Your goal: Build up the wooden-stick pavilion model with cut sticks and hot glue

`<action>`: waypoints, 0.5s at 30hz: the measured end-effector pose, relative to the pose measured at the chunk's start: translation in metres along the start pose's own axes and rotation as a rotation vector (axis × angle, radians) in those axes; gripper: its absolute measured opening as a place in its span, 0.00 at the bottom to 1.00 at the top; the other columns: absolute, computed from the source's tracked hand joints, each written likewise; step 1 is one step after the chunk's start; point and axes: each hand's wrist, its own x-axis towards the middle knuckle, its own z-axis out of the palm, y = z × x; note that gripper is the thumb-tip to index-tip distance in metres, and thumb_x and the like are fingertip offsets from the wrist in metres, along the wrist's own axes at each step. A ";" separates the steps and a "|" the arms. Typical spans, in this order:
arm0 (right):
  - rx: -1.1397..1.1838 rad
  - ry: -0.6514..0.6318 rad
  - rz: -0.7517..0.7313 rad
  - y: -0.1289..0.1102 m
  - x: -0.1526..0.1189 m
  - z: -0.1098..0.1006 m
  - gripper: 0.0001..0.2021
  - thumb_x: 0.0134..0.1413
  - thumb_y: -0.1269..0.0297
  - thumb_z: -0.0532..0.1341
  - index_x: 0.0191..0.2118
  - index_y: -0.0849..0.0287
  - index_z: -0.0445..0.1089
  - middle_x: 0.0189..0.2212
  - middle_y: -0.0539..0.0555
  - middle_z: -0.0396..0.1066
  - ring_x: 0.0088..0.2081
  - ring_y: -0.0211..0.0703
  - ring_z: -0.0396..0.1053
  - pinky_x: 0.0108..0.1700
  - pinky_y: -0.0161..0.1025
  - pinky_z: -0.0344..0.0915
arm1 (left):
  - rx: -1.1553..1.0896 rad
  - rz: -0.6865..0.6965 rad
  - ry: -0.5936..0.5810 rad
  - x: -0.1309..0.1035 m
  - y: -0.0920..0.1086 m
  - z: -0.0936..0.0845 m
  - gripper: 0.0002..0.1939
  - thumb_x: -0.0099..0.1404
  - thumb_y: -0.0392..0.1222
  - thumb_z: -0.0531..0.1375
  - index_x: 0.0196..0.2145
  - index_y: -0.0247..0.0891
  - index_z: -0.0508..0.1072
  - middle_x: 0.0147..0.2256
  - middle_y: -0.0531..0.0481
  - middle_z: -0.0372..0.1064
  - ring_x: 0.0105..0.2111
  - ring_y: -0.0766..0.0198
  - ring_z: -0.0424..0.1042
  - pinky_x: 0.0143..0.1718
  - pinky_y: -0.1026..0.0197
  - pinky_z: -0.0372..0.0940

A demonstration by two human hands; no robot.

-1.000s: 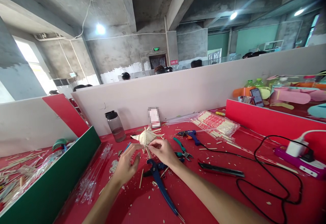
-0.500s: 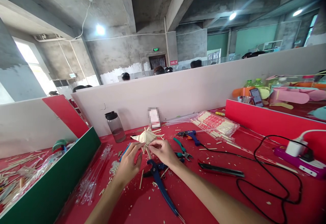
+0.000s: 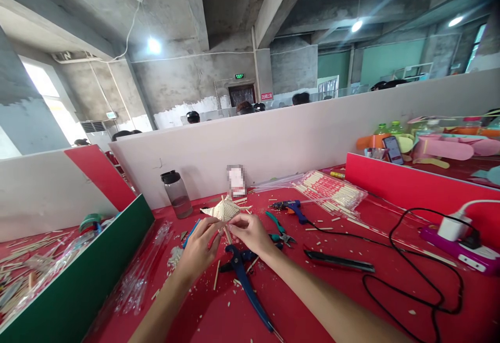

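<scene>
A pale model built of thin wooden sticks [image 3: 226,208], with pointed, upturned corners like a small roof, stands on the red table just beyond my fingers. My left hand [image 3: 201,240] reaches its near end, thumb and fingers closed in a pinch. From the other side my right hand [image 3: 249,232] also pinches there, its fingertips almost meeting the left ones. The exact spot they grip is partly hidden by the fingers. Below the hands lies a blue-handled cutter [image 3: 247,280]. Green-handled pliers [image 3: 278,224] rest to the right of my right hand.
A blue glue gun [image 3: 295,210], a black utility knife [image 3: 339,261] and bagged wooden sticks [image 3: 330,189] lie to the right. A black cable runs to a purple power strip [image 3: 461,249]. A water bottle [image 3: 177,194] stands back left, near a green divider [image 3: 86,275].
My left fingers have shifted slightly toward the right hand, and the fingertips now sit closer together. The stick model stays in nearly the same place.
</scene>
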 end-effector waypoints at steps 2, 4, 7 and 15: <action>0.007 -0.001 0.008 -0.001 0.000 0.000 0.12 0.49 0.56 0.68 0.31 0.60 0.74 0.19 0.48 0.71 0.20 0.38 0.67 0.25 0.35 0.65 | 0.001 0.010 -0.002 0.001 0.000 -0.001 0.14 0.72 0.40 0.53 0.49 0.43 0.75 0.46 0.43 0.73 0.48 0.56 0.73 0.51 0.56 0.68; -0.005 0.001 0.014 -0.003 -0.001 0.000 0.11 0.49 0.57 0.68 0.31 0.60 0.74 0.21 0.49 0.72 0.20 0.38 0.67 0.26 0.35 0.66 | -0.004 -0.002 -0.005 0.001 0.002 -0.003 0.13 0.71 0.40 0.54 0.49 0.44 0.75 0.46 0.43 0.73 0.48 0.55 0.73 0.52 0.55 0.68; -0.022 0.005 0.021 -0.007 -0.002 -0.001 0.10 0.49 0.58 0.68 0.31 0.60 0.76 0.23 0.51 0.74 0.21 0.39 0.68 0.26 0.35 0.66 | -0.050 -0.045 -0.023 0.001 0.005 -0.005 0.13 0.70 0.40 0.55 0.49 0.44 0.74 0.47 0.43 0.72 0.49 0.54 0.72 0.52 0.54 0.67; -0.127 0.029 0.027 -0.009 -0.002 -0.003 0.07 0.49 0.61 0.66 0.32 0.60 0.77 0.23 0.51 0.75 0.22 0.41 0.70 0.25 0.35 0.65 | -0.510 -0.455 0.077 -0.006 0.003 0.004 0.06 0.64 0.44 0.59 0.34 0.39 0.67 0.30 0.53 0.68 0.32 0.62 0.70 0.37 0.60 0.67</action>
